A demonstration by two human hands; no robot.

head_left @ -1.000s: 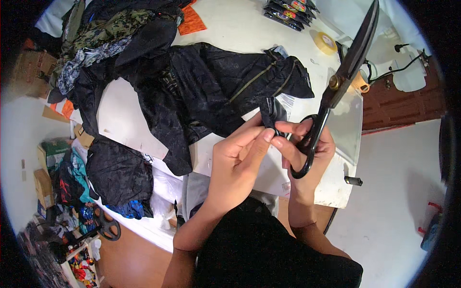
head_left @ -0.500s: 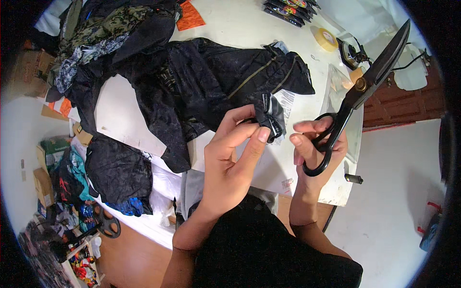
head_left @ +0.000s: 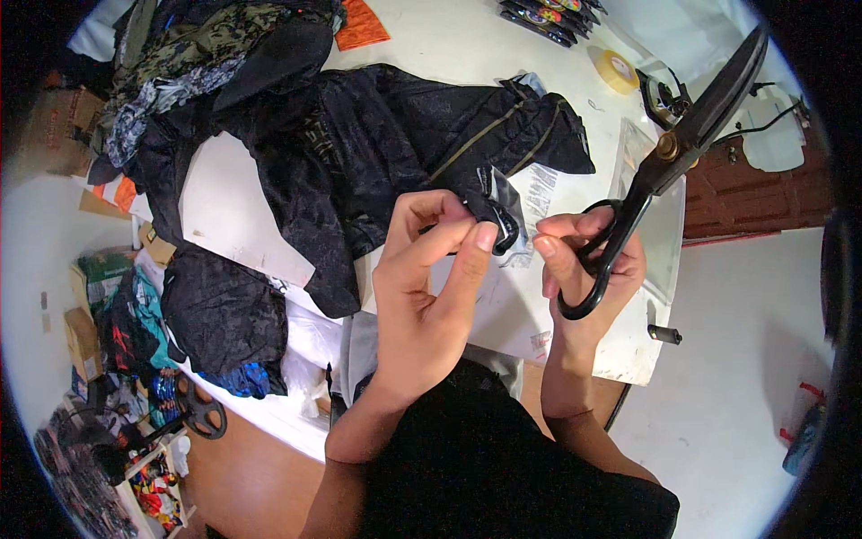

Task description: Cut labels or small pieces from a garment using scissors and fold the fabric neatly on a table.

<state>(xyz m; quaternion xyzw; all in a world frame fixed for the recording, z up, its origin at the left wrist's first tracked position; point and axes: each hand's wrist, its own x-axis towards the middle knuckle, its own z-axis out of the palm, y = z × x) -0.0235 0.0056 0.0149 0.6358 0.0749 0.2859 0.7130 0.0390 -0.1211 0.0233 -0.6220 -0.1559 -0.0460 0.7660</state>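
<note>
Between the thumb and fingers of my left hand [head_left: 431,283] is pinched a small folded piece of black fabric [head_left: 505,229] with white edging. My right hand [head_left: 593,274] has large black-handled scissors [head_left: 669,157] hung on it, fingers through the loops. Their dark blades point up and away to the right, and look closed or nearly so. Thumb and forefinger of that hand come close together beside the fabric piece; I cannot tell whether a thread is between them. Behind my hands, a black garment [head_left: 395,135] with olive seam lines spreads across the white table [head_left: 449,36].
A roll of yellowish tape [head_left: 618,70] lies at the far right, near an iron-like device with a cord [head_left: 663,99]. Black packets [head_left: 549,20] are stacked at the back. Camouflage clothing [head_left: 206,58] is heaped far left. A dark cylinder [head_left: 664,334] sits at the table's right edge.
My left hand has shifted slightly left with the fabric piece, which has turned a little. My right hand has moved slightly left, its thumb and forefinger drawn closer together.
</note>
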